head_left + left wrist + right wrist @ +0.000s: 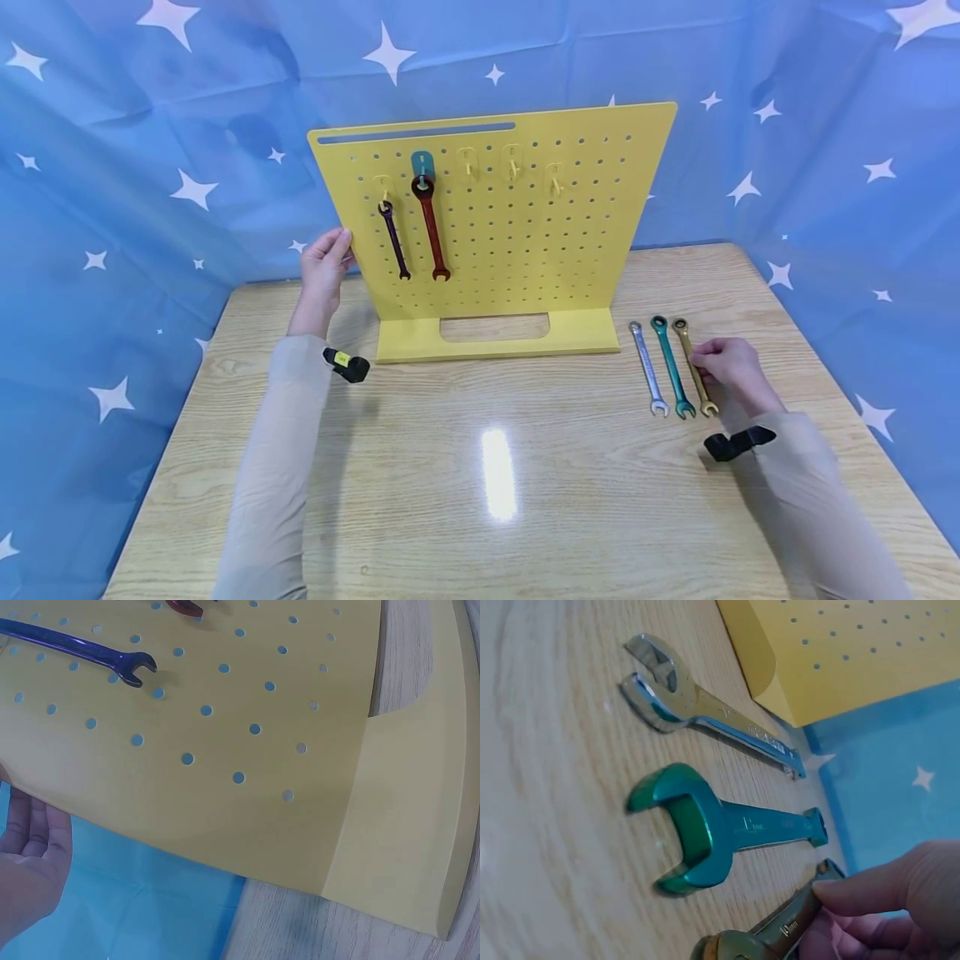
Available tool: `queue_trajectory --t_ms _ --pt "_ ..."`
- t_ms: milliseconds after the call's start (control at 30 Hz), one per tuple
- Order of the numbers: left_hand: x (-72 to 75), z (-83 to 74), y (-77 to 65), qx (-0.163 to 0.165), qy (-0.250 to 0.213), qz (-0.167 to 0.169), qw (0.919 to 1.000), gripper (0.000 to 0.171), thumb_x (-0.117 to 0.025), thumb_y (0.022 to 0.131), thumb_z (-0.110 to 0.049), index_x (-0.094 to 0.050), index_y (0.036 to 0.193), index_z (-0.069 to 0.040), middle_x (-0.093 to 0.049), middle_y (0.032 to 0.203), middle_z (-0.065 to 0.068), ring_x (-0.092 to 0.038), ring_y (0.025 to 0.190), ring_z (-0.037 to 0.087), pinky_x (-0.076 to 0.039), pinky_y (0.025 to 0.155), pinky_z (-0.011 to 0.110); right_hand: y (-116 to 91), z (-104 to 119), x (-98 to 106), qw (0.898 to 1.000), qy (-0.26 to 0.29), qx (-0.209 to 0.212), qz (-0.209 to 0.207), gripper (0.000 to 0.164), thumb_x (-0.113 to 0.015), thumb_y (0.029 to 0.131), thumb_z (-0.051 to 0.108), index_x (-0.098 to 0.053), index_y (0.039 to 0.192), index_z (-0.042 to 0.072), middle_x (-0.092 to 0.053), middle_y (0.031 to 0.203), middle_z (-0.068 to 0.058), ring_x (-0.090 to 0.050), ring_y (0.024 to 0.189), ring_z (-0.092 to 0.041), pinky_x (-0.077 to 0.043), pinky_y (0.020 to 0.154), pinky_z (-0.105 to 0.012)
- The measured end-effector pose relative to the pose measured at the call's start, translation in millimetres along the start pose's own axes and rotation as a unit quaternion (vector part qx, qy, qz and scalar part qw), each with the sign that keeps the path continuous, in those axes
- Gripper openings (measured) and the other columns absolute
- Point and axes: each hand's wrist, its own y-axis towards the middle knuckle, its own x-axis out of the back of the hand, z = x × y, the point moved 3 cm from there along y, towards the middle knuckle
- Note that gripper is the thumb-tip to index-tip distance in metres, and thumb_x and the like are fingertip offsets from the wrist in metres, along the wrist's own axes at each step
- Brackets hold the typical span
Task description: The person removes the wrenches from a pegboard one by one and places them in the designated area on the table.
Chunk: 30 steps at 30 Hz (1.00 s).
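Observation:
My left hand (322, 268) grips the left edge of a yellow pegboard (637, 158), its fingers reaching behind the edge. On the board's hooks hang a purple wrench (394, 240) and, right of it, a larger red wrench (432, 233). To the right of the board, my right hand (733, 369) pinches the shaft of a gold wrench (789, 924) between thumb and fingers. That wrench lies on or close to the table; the exact contact is unclear. Beside it lie a green wrench (761, 825) and a silver wrench (727, 724), open ends toward me.
Three yellow hooks (555, 180) on the pegboard bear nothing. The board's base (408, 340) stands on a wooden table (570, 467) and has a wide cutout. A blue curtain (247, 75) with white stars surrounds the table's back and sides.

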Motion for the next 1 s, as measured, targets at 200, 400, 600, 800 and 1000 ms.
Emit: queue_trajectory --t_ms 200,400,600,800,1000 --pt "-0.5 -0.1 0.2 0.001 -0.005 0.001 1.0000 0.009 -0.065 0.088 -0.012 -0.071 0.083 -0.011 -0.067 0.077 0.000 -0.063 0.072 0.011 -0.053 0.066 0.021 2 1 2 1.000 -0.001 -0.006 -0.010 0.024 -0.058 0.088 0.007 -0.055 0.100 -0.014 -0.059 0.074 -0.007 -0.057 0.059 -0.009 -0.054 0.055 -0.025" --pt "-0.2 -0.2 0.3 0.000 0.003 0.005 1.0000 0.009 -0.065 0.089 -0.013 -0.071 0.083 -0.014 -0.066 0.078 -0.001 -0.062 0.073 0.011 -0.052 0.067 0.021 1 0 3 1.000 -0.014 -0.002 -0.019 0.025 -0.060 0.089 0.009 -0.055 0.101 -0.012 -0.059 0.077 -0.010 -0.057 0.063 -0.011 -0.052 0.054 -0.023" --pt "0.2 -0.4 -0.3 0.000 0.005 0.008 1.0000 0.009 -0.065 0.089 -0.013 -0.071 0.082 -0.014 -0.066 0.077 -0.001 -0.062 0.072 0.010 -0.052 0.067 0.020 -3 8 3 0.996 -0.044 0.035 -0.072 0.032 -0.058 0.092 0.022 -0.057 0.107 -0.007 -0.059 0.088 -0.013 -0.052 0.071 -0.015 -0.044 0.055 -0.021" --pt "0.7 0.2 0.5 -0.003 0.004 0.007 1.0000 0.010 -0.064 0.089 -0.013 -0.071 0.082 -0.013 -0.066 0.077 -0.001 -0.062 0.071 0.010 -0.052 0.066 0.021 -10 34 3 0.995 -0.007 0.067 -0.074 0.037 -0.055 0.095 0.028 -0.056 0.113 -0.004 -0.058 0.091 -0.010 -0.055 0.070 -0.009 -0.047 0.057 -0.019" --pt "0.5 1.3 0.5 0.002 0.000 0.001 1.0000 0.009 -0.065 0.089 -0.012 -0.072 0.082 -0.013 -0.067 0.076 0.000 -0.062 0.070 0.010 -0.052 0.066 0.021 -14 60 0 0.993 0.032 0.095 -0.064 0.036 -0.056 0.095 0.024 -0.055 0.114 -0.006 -0.058 0.088 -0.006 -0.057 0.067 -0.003 -0.053 0.063 -0.022"
